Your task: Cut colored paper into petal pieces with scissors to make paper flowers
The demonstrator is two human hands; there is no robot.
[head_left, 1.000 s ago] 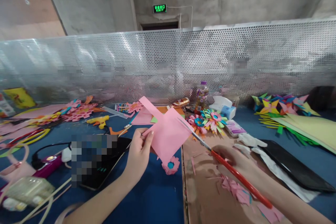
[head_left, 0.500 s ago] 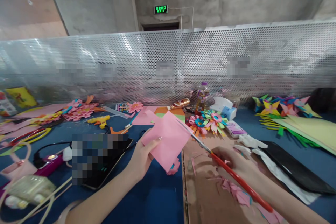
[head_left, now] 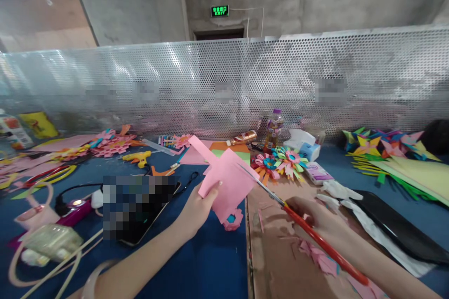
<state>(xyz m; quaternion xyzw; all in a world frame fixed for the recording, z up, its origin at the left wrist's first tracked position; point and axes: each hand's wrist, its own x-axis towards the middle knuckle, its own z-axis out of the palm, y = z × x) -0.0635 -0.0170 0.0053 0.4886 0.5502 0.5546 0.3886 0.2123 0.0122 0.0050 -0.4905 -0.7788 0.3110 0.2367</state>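
Between thumb and fingers, my left hand (head_left: 202, 205) pinches a sheet of pink paper (head_left: 233, 180) above the table. One strip of the paper sticks out toward the upper left. My right hand (head_left: 312, 212) grips a pair of red-handled scissors (head_left: 326, 245). Their metal blades reach the right part of the paper, and a blade lies across its face. Beneath the paper's lower corner sits a small pink paper flower (head_left: 233, 220) with a blue centre. Pink scraps (head_left: 321, 258) lie under my right hand.
A phone (head_left: 140, 215) and a purple power strip (head_left: 75, 212) lie at left, with a yellow glue gun (head_left: 138, 158) behind. Paper flowers (head_left: 280, 163), a bottle (head_left: 274, 128) and tissues (head_left: 304, 145) stand farther back. A black case (head_left: 400, 226) lies at right, before a perforated metal panel (head_left: 157, 88).
The pink strip now stands out farther from the sheet at the upper left. More of the small flower shows below the paper. The whole view has shifted slightly.
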